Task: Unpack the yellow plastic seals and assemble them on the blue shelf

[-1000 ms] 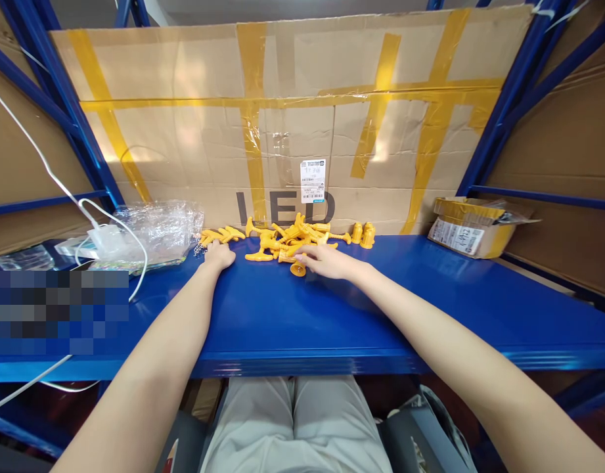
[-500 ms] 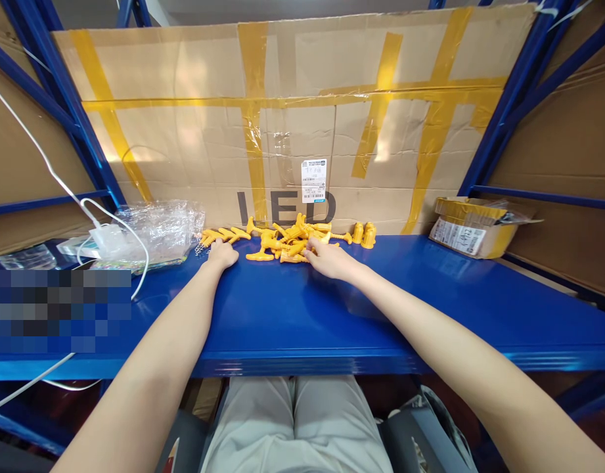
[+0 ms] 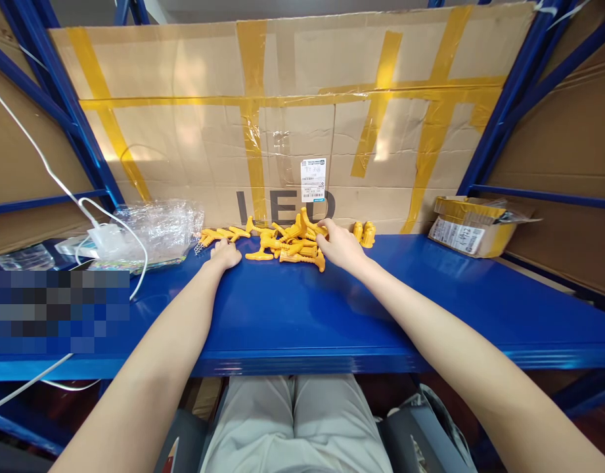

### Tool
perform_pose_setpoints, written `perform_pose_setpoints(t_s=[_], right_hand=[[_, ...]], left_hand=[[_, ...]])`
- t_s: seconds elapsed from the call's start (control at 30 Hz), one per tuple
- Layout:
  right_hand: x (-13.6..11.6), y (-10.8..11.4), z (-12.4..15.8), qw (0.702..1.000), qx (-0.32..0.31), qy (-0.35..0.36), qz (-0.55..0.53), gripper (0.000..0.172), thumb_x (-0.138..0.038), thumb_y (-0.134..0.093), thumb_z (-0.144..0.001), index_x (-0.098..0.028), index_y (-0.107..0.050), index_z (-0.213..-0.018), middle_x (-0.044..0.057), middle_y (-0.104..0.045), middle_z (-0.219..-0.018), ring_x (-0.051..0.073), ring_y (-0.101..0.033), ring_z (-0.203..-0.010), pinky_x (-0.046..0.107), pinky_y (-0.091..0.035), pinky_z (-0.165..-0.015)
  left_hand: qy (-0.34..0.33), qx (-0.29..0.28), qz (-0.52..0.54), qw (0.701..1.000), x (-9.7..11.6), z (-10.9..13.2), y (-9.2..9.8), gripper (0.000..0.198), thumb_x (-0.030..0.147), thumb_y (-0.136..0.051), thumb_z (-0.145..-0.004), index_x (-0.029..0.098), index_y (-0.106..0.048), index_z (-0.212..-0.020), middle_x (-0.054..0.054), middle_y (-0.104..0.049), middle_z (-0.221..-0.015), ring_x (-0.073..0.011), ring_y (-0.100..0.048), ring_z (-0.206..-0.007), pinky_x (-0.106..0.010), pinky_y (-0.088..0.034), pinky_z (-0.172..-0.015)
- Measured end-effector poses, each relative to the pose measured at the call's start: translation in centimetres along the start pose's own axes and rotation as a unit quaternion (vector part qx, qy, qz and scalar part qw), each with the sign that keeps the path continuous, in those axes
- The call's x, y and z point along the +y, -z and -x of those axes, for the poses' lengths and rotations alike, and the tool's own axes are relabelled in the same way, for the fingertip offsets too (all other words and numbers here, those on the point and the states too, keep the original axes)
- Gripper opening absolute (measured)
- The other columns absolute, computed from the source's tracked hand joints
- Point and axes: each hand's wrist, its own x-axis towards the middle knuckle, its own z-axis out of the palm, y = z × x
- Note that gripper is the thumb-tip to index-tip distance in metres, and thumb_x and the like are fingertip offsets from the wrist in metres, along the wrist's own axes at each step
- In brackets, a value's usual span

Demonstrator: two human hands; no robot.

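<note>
A pile of yellow plastic pieces point(image 3: 295, 248), several with T-shaped handles, lies at the back middle of the blue shelf. My right hand point(image 3: 342, 246) is at the pile's right side, its fingers closed on a yellow T-handled piece point(image 3: 308, 222) that tilts up above the others. My left hand point(image 3: 226, 255) rests at the pile's left end with curled fingers; whatever they hold, if anything, is hidden. Just beyond it are yellow branched pieces point(image 3: 223, 234) and small metal chains point(image 3: 199, 247).
Two yellow rounded caps point(image 3: 368, 234) stand right of the pile. An opened small carton point(image 3: 472, 226) sits at the right. Clear plastic bags point(image 3: 161, 223) and a white plug with cable point(image 3: 105, 240) lie left. Taped cardboard point(image 3: 194, 144) walls the back.
My right hand has moved slightly right and up, and a yellow T-handled piece now stands raised at its fingers. My left hand has shifted only a little.
</note>
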Motion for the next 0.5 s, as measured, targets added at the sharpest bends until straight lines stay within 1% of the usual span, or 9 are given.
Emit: perform_pose_setpoints(t_s=[0.13, 0.27, 0.33, 0.43, 0.5], right_hand=[[0.2, -0.3, -0.1, 0.999, 0.027, 0.025, -0.008, 0.04, -0.027, -0.041, -0.092, -0.016, -0.052, -0.129, 0.014, -0.064, -0.125, 0.029, -0.061, -0.111, 0.038, -0.045, -0.089], [0.8, -1.0, -0.4, 0.998, 0.034, 0.052, -0.021, 0.042, -0.026, -0.041, -0.092, -0.014, -0.053, -0.13, 0.014, -0.063, -0.126, 0.028, -0.059, -0.114, 0.039, -0.044, -0.093], [1.0, -1.2, -0.5, 0.996, 0.042, 0.073, -0.023, 0.043, -0.026, -0.041, -0.092, -0.014, -0.053, -0.131, 0.014, -0.063, -0.127, 0.028, -0.059, -0.115, 0.038, -0.044, -0.094], [1.1, -1.4, -0.6, 0.995, 0.041, 0.095, -0.005, 0.042, -0.025, -0.042, -0.091, -0.013, -0.054, -0.13, 0.014, -0.062, -0.127, 0.028, -0.058, -0.115, 0.038, -0.045, -0.094], [1.1, -1.4, -0.5, 0.994, 0.035, 0.104, 0.013, 0.041, -0.024, -0.043, -0.091, -0.013, -0.055, -0.129, 0.015, -0.062, -0.127, 0.028, -0.058, -0.115, 0.037, -0.045, -0.094]], left_hand=[[-0.001, -0.002, 0.004, 1.0, 0.2, 0.0, 0.0, 0.057, 0.029, -0.04, -0.08, 0.015, -0.055, -0.133, -0.017, -0.045, -0.146, -0.0357, -0.04, -0.133, -0.049, -0.036, -0.105], [0.0, -0.006, 0.016, 1.0, 0.0, -0.1, 0.0, 0.059, 0.031, -0.041, -0.081, 0.017, -0.051, -0.138, -0.015, -0.041, -0.15, -0.0344, -0.039, -0.134, -0.045, -0.037, -0.106], [0.001, 0.003, 0.017, 1.0, 0.0, 0.1, 0.2, 0.058, 0.03, -0.042, -0.081, 0.018, -0.052, -0.137, -0.014, -0.044, -0.148, -0.0337, -0.041, -0.133, -0.044, -0.037, -0.106], [-0.001, 0.043, 0.024, 0.999, 0.5, 0.5, 0.8, 0.054, 0.027, -0.042, -0.082, 0.014, -0.057, -0.132, -0.016, -0.048, -0.143, -0.0339, -0.043, -0.131, -0.044, -0.036, -0.107], [-0.02, 0.092, 0.045, 0.995, 1.0, 1.0, 1.4, 0.054, 0.026, -0.04, -0.084, 0.011, -0.055, -0.133, -0.017, -0.046, -0.144, -0.0334, -0.041, -0.132, -0.045, -0.034, -0.109]])
